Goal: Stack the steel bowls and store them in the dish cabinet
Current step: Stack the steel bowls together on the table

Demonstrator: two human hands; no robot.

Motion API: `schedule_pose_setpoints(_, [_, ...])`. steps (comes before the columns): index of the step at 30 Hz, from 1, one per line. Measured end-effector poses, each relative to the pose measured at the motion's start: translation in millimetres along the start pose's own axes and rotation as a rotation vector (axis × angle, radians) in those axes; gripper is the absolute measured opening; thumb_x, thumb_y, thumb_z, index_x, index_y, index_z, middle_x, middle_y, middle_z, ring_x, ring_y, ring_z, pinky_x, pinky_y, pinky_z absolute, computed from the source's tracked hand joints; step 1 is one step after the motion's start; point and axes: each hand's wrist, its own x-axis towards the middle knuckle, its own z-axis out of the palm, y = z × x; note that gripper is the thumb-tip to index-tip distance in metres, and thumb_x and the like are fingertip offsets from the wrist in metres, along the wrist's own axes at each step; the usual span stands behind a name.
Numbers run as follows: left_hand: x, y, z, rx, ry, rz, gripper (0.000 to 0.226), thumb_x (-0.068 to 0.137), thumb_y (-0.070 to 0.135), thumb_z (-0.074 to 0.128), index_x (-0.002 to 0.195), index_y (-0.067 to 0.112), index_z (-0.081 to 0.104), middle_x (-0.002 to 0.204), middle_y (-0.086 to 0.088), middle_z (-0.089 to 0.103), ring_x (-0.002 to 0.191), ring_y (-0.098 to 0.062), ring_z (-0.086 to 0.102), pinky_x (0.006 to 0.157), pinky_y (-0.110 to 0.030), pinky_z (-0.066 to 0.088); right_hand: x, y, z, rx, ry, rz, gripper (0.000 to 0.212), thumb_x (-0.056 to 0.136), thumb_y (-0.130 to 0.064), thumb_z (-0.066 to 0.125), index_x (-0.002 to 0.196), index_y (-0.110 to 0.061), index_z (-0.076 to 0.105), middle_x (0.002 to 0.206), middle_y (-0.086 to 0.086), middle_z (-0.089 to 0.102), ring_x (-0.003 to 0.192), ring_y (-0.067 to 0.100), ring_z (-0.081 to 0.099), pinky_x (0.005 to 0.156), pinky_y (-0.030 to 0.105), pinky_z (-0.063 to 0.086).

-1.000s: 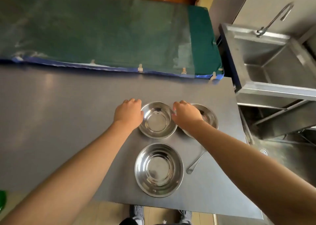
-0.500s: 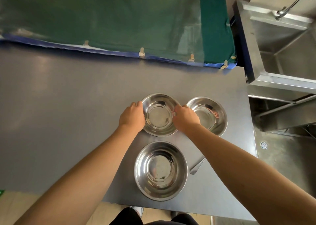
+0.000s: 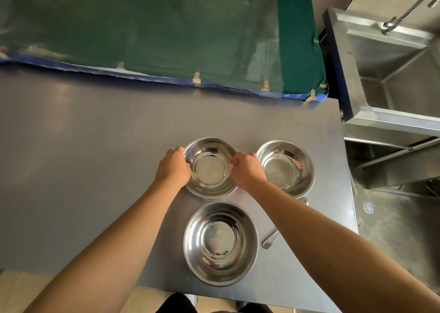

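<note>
Stacking begins: left hand (image 3: 173, 168) and right hand (image 3: 247, 171) clamp the middle bowl's (image 3: 210, 167) rim at 9 and 3 o'clock. Next: lift it into the near bowl (image 3: 221, 243), at 6.

Bare forearms, no sleeves; dark trousers (image 3: 181, 304).

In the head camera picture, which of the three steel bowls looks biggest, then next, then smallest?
1. Near bowl, though it is closest to the camera, so partly unsure.
2 and 3. Middle bowl, held by both hands, and right bowl look alike; I can't rank them.
</note>
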Motion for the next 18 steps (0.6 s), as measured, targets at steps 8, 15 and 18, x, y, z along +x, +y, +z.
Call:
schedule_pose_setpoints(8, [-1, 22, -24, -0.070, 0.108, 0.023, 0.039, 0.089, 0.033, 0.065, 0.124, 0.015, 0.058, 0.113, -0.012, 0.065, 0.100, -0.035, 0.063, 0.079, -0.038, 0.049, -1, 0, -35, 0.149, 0.101, -0.058, 0.025, 0.100, -0.022, 0.056, 0.121, -0.023, 0.070, 0.129, 0.007, 0.048, 0.079, 0.024, 0.060, 0.082, 0.032, 0.052])
schedule_pose_setpoints(15, [-5, 89, -7, -0.113, 0.093, 0.126, 0.040, 0.090, 0.038, 0.061, 0.123, 0.015, 0.059, 0.112, -0.011, 0.064, 0.098, -0.034, 0.062, 0.079, -0.037, 0.048, -1, 50, -84, 0.181, 0.214, -0.004, 0.024, 0.098, -0.020, 0.057, 0.118, -0.022, 0.070, 0.124, 0.005, 0.047, 0.063, 0.006, 0.050, 0.077, 0.027, 0.043])
schedule_pose_setpoints(18, [-8, 119, 12, -0.106, 0.055, 0.171, 0.041, 0.089, 0.036, 0.062, 0.124, 0.014, 0.059, 0.114, -0.012, 0.064, 0.100, -0.035, 0.063, 0.081, -0.038, 0.049, -2, 82, -99, 0.193, 0.251, 0.032, 0.024, 0.096, -0.018, 0.058, 0.117, -0.021, 0.070, 0.123, 0.006, 0.048, 0.061, 0.006, 0.051, 0.076, 0.026, 0.043])
